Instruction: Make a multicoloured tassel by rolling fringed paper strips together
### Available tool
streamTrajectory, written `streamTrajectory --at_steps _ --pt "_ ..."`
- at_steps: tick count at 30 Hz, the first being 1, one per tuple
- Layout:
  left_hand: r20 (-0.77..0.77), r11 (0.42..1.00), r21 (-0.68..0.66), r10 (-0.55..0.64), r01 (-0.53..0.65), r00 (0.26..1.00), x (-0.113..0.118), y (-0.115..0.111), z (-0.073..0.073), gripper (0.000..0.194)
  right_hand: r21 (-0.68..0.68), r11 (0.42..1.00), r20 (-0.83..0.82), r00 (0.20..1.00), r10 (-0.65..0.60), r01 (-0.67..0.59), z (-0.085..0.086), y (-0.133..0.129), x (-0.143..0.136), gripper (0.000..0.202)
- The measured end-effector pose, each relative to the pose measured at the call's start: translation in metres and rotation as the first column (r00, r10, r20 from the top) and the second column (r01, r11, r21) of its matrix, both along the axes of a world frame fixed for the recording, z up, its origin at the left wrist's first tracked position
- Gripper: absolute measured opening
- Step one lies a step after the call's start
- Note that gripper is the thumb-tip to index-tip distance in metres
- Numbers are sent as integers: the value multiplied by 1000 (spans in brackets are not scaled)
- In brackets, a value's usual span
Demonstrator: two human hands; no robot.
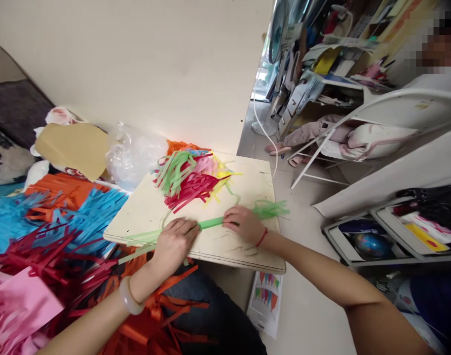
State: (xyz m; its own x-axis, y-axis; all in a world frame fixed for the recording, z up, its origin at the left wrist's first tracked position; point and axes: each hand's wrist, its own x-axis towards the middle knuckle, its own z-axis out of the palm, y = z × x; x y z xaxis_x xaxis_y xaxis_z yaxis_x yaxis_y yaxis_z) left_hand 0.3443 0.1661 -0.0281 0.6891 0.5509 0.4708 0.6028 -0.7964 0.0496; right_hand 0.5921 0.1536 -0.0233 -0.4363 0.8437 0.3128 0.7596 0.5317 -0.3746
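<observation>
A green tissue-paper tassel [211, 223] lies across the near part of a small wooden table [247, 182], its middle bunched into a narrow strip. My left hand [177, 239] is closed over the strip's left part, with loose fringe trailing out past it to the left. My right hand [244, 224] pinches the strip farther right, and more green fringe [272, 209] fans out beyond it. Behind both hands sits a pile of tassels, with a light green one [177, 172], a crimson one [194, 188], and pink and yellow strips. Both sets of fingertips are partly hidden.
Orange, blue, crimson and pink fringed paper [95, 217] heaps up at the left, some over my lap. A clear plastic bag [132, 153] rests behind it. At the right stand a white folding chair [406, 113], a seated person and a storage cart [388, 236]. A printed packet [266, 303] lies below the table.
</observation>
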Motion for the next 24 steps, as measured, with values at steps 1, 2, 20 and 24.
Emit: streamTrajectory --at_steps 1,2,20,24 --pt "41 1000 -28 12 -10 999 -3 0 -1 22 -31 999 -75 996 -39 37 0 -1 6 11" --pt "89 998 -67 22 -16 996 -5 0 -2 22 -64 995 -134 988 -78 70 0 -1 10 10" --pt "-126 931 -258 232 -257 965 -2 18 13 28 -138 952 99 960 -262 274 11 7 3 15" --pt "-202 945 -181 235 -272 951 1 21 11 24 -90 959 181 951 -251 270 11 5 0 12"
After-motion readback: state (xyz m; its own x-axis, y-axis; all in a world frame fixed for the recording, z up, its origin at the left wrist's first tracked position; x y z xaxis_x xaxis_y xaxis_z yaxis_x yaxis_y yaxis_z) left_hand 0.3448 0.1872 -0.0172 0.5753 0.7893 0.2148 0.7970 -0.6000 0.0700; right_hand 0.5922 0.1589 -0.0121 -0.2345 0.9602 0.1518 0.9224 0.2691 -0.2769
